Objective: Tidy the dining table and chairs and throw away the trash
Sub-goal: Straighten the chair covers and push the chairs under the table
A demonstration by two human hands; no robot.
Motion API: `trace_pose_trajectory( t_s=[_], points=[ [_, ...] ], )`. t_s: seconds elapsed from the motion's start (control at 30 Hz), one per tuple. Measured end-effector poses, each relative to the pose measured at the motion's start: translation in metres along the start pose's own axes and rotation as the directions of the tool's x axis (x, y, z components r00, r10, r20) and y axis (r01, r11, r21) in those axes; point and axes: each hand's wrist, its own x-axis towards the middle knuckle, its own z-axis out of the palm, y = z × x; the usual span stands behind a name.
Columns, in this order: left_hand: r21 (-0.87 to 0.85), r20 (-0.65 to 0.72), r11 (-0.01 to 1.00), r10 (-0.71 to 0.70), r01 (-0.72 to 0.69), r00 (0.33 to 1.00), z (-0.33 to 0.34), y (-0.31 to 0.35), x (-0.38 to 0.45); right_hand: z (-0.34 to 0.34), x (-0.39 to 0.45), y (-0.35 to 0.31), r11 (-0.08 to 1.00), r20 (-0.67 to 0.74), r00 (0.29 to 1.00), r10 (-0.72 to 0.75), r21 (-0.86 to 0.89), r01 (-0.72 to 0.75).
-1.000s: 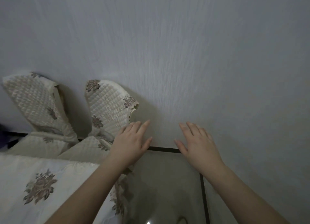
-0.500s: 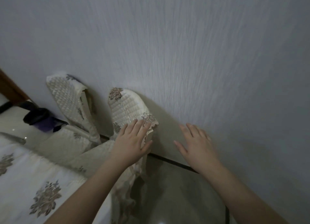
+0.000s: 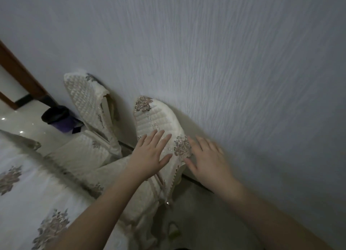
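- The nearer cream quilted chair back cover (image 3: pixel 157 118), stitched in a small square grid with brownish flower embroidery, stands against the pale grey ribbed wall (image 3: pixel 224 62).
- The left hand (image 3: pixel 149 156) lies flat on that cover, fingers straight and spread.
- The right hand (image 3: pixel 207 160), fingers straight and spread, sits at the cover's scalloped right edge beside the wall.
- A second matching quilted chair (image 3: pixel 88 100) stands further left.
- A white flower-patterned tablecloth (image 3: pixel 28 193) fills the lower left.
- A dark bin with a purple base (image 3: pixel 58 118) sits on glossy pale floor tiles (image 3: pixel 18 118).
- No writing is readable.

Grey textured wall (image 3: pixel 224 62) — brown door frame (image 3: pixel 20 75).
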Motion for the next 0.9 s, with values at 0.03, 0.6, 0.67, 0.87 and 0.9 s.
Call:
trace_pose_trajectory(
  t_s=[0.03, 0.6, 0.67, 0.87, 0.9],
  points=[
    [-0.010, 0.004, 1.000, 0.010, -0.010, 1.000, 0.004, -0.009, 0.009, 0.004, 0.010, -0.002, 1.000, 0.008, 1.000, 0.004, 0.005, -0.004],
    [-0.005, 0.110, 0.995, 0.099, -0.099, 0.989, 0.074, -0.106, 0.136, 0.099, 0.122, -0.007, 0.962, 0.232, 0.950, 0.207, 0.130, -0.242],
    [-0.013, 0.135, 0.995, 0.095, -0.095, 0.986, 0.078, -0.109, 0.145, 0.108, 0.123, -0.007, 0.953, 0.262, 0.942, 0.208, 0.165, -0.256],
    [-0.011, 0.124, 0.994, 0.112, -0.111, 0.986, 0.081, -0.119, 0.174, 0.122, 0.133, 0.002, 0.895, 0.308, 0.930, 0.200, 0.328, -0.302],
    [-0.007, 0.122, 0.993, 0.119, -0.119, 0.985, 0.082, -0.121, 0.178, 0.124, 0.134, 0.003, 0.886, 0.314, 0.931, 0.188, 0.354, -0.298]
  ],
)
